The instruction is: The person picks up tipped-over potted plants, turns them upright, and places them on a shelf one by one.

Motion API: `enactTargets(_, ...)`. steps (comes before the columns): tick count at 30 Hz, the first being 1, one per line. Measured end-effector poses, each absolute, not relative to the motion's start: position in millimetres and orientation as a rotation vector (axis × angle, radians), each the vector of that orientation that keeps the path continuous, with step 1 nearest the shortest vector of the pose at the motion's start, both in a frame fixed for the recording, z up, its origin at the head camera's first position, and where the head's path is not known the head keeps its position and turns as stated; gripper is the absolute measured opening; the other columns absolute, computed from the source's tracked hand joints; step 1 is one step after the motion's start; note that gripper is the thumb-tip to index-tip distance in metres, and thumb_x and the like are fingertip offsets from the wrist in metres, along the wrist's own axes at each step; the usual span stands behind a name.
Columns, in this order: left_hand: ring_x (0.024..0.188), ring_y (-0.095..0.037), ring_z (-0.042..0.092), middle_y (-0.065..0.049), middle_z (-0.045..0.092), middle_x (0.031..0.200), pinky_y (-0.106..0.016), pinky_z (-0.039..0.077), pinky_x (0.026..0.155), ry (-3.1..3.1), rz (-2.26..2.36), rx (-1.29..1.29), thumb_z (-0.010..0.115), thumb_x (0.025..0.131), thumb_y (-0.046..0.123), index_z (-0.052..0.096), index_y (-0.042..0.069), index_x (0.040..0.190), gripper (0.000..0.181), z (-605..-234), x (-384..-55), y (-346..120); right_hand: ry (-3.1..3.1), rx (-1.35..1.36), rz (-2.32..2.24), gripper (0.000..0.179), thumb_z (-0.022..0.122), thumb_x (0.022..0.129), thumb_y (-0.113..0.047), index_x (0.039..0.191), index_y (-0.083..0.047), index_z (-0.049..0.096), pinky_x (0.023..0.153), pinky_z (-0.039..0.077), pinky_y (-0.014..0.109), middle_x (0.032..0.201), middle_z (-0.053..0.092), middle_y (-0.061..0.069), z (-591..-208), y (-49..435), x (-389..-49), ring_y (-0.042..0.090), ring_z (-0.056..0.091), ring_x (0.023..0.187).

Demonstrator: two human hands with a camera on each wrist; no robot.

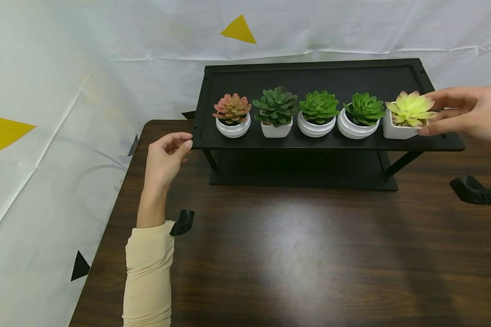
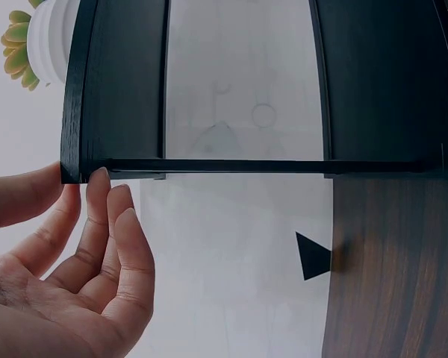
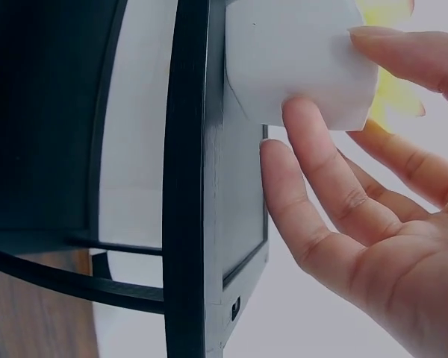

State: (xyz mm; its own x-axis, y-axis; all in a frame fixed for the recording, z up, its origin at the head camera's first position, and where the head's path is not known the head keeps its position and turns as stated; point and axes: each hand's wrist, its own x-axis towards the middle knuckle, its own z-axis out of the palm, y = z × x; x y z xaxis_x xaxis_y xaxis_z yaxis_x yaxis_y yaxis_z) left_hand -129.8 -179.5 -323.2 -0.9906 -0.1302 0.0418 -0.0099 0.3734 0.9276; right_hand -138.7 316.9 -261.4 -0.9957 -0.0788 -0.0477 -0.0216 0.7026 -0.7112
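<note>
A black two-tier shelf [image 1: 311,77] carries a row of potted succulents on its top board. My left hand [image 1: 166,156] pinches the board's front left corner between thumb and fingers, as the left wrist view also shows. At the right end of the row, my right hand [image 1: 466,113] holds a yellow-green succulent [image 1: 411,109] by its square white pot [image 3: 299,67]. The thumb and fingers are on the pot's sides, and the pot stands upright on the board. To its left are two green succulents in round white pots [image 1: 358,126], a darker one in a square pot [image 1: 276,131], and a reddish succulent [image 1: 232,109].
The shelf stands toward the back of a dark wooden table [image 1: 294,254], with its lower board [image 1: 303,170] beneath the top one. White sheeting [image 1: 167,27] with yellow and black triangles hangs behind and at the left. A slanted black leg [image 1: 403,163] supports the right side.
</note>
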Motion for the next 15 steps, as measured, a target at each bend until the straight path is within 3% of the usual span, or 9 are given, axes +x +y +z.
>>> enactTargets(8, 0.078, -0.013, 0.056, -0.002, 0.058, 0.086, -0.027, 0.048, 0.07, -2.509, -1.704, 0.133, 0.059, 0.09, 0.015, 0.063, 0.001, 0.109, 0.024, -323, -129, -180, 2.755, -0.093, -1.218, 0.052, 0.064, 0.084, -0.002, 0.13, -0.015, 0.043, 0.063, 0.043, 0.009, 0.093, 0.049, -0.019, -265, 323, -145, -0.009, 0.054, 0.075)
enactTargets(15, 0.077, -0.013, 0.056, -0.002, 0.058, 0.086, -0.024, 0.047, 0.067, -2.504, -1.708, 0.122, 0.059, 0.09, 0.015, 0.063, 0.0, 0.109, 0.024, -323, -130, -180, 2.6, -0.099, -1.395, 0.05, 0.056, 0.087, 0.006, 0.132, -0.008, 0.038, 0.063, 0.051, 0.02, 0.095, 0.052, -0.012, -269, 329, -148, 0.0, 0.061, 0.075)
